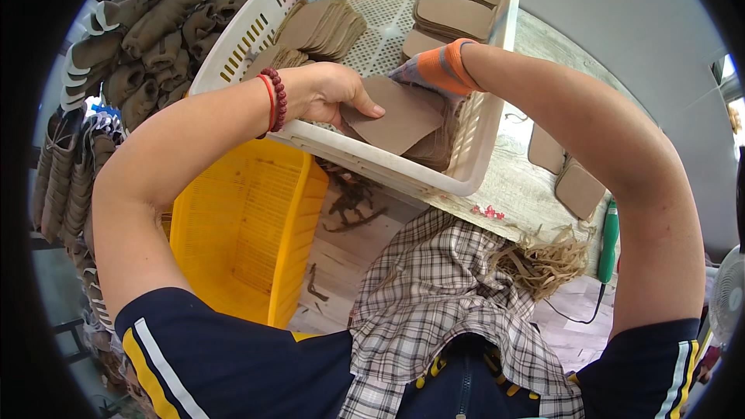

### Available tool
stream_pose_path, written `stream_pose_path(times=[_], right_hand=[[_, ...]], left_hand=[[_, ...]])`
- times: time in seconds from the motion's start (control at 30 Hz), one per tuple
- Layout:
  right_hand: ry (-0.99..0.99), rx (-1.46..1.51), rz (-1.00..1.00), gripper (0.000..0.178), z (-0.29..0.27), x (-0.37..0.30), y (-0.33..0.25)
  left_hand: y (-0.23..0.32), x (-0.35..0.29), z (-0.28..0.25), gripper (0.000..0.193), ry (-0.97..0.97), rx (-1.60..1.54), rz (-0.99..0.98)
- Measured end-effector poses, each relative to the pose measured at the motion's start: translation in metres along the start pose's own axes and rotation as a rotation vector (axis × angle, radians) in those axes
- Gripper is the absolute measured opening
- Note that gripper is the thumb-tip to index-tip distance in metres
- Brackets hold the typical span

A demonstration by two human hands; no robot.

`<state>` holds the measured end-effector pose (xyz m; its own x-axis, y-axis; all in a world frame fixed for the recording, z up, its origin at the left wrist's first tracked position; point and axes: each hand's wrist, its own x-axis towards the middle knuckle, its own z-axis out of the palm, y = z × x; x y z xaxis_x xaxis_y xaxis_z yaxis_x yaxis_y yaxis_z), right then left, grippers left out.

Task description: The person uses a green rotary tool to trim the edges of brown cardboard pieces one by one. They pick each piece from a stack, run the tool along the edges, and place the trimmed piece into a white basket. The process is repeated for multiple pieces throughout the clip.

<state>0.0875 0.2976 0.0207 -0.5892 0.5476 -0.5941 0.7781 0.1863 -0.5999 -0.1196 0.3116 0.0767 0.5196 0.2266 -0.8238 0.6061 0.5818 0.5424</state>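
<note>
Holding a brown pad (400, 116) between thumb and nearly closed fingers of left hand (332, 90), over a stack (431, 152) in near end of white crate (369, 158); cannot tell the grip of gloved right hand (429, 70). Could slide askew, if pushed unevenly.

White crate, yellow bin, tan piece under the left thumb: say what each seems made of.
White crate: likely moulded plastic, satin; regular slots through walls. Yellow bin: probably plastic, faint sheen, evenly coloured. Tan piece: matte, perhaps fabric or felt; nearby stack looks fuzzy-edged.
</note>
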Motion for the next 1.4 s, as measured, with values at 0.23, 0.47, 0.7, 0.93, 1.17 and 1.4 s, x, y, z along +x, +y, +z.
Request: stream_pose_path(times=[0.23, 0.47, 0.7, 0.93, 1.17, 1.4], right_hand=[[0.096, 0.775, 0.415, 0.074, 0.003, -0.018, -0.037], [0.063, 0.693, 0.443, 0.068, -0.003, -0.043, -0.058], [0.092, 0.209, 0.303, 0.074, 0.005, -0.063, -0.055], [-0.003, -0.175, 0.413, 0.087, 0.014, -0.067, -0.077], [0.002, -0.248, 0.319, 0.078, 0.025, -0.061, -0.088], [0.534, -0.217, 0.26, 0.065, 0.041, -0.093, -0.095]], left_hand=[[-0.003, 0.001, 0.014, 0.037, 0.076, -0.103, -0.021], [-0.001, -0.015, 0.034, 0.05, 0.034, 0.156, -0.028], [-0.002, -0.001, 0.006, 0.076, -0.097, 0.414, -0.143], [0.016, -0.005, -0.005, 0.103, -0.095, 0.465, -0.153], [0.014, 0.036, -0.009, 0.098, -0.514, 0.463, -0.297], [0.026, 0.029, 0.006, 0.105, -0.2, 0.698, -0.093]])
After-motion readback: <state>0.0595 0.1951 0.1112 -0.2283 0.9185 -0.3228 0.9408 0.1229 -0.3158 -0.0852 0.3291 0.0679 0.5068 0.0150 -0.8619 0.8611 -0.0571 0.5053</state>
